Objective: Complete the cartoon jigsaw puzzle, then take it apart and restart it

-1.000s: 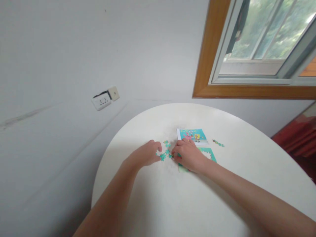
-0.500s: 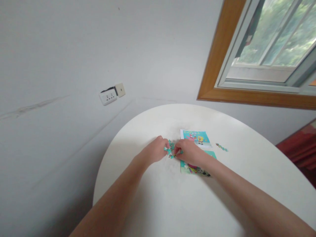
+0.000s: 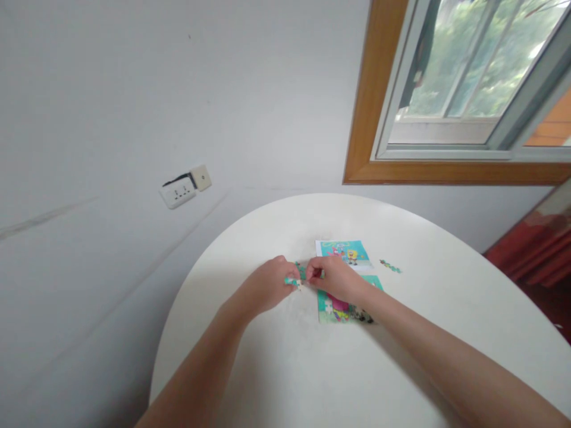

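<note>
My left hand (image 3: 266,285) and my right hand (image 3: 336,278) meet over a round white table (image 3: 285,368). Both pinch small teal puzzle pieces (image 3: 300,276) held between their fingertips. Just right of the hands lies a partly built teal puzzle (image 3: 342,309) with a pink figure and a white gap. Behind it sits a colourful reference card (image 3: 343,252). My right wrist covers part of the puzzle.
A short strip of joined teal pieces (image 3: 389,266) lies to the right of the card. A wall socket (image 3: 184,186) sits on the grey wall at left. A wood-framed window (image 3: 450,101) is at upper right, red fabric (image 3: 530,249) below it.
The hands have closed together and lifted the loose teal pieces that lay spread between them. My right hand has moved off the puzzle, which now shows more.
</note>
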### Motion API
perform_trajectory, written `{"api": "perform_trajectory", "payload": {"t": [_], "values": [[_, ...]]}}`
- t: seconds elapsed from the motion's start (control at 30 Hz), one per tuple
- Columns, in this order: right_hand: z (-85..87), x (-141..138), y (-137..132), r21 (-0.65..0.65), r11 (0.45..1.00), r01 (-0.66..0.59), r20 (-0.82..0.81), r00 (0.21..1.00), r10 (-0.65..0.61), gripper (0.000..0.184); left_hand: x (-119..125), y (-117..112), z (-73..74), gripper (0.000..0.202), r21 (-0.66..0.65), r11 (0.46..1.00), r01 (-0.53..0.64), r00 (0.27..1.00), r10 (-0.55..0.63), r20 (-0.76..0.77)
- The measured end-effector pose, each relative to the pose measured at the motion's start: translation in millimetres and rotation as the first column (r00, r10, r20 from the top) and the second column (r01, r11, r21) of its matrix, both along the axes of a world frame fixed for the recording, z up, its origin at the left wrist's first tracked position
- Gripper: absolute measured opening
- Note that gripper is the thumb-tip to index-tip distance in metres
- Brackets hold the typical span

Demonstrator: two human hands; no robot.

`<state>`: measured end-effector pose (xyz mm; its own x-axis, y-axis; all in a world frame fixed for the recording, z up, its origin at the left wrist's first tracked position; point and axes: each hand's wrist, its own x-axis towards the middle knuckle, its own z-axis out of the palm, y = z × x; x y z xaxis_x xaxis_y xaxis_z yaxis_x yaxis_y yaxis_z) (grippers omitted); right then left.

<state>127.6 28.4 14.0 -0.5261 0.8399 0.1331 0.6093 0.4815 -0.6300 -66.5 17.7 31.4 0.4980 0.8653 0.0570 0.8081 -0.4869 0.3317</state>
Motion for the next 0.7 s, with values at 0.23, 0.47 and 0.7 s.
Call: {"api": "perform_trajectory", "payload": {"t": [0.23,0.47,0.7], "values": [[3.4,-8,-7,0.214,0.976,-0.043,0.291,0.957,-0.022,0.017,-7,5,-6.4,0.028,0.011,0.998,-0.057,0.997,0.058,-0.057],[-0.2,-6,-5,0.284,0.958,-0.052,0.299,0.953,-0.037,0.022,-6,5,-5.3,0.03,-0.009,0.999,-0.032,0.999,0.032,0.004],[7.2,15,9,0.098,0.995,-0.016,-0.09,0.996,0.025,0.023,7,4,4.6,0.031,-0.029,0.998,-0.051,0.978,0.056,0.199]]}}
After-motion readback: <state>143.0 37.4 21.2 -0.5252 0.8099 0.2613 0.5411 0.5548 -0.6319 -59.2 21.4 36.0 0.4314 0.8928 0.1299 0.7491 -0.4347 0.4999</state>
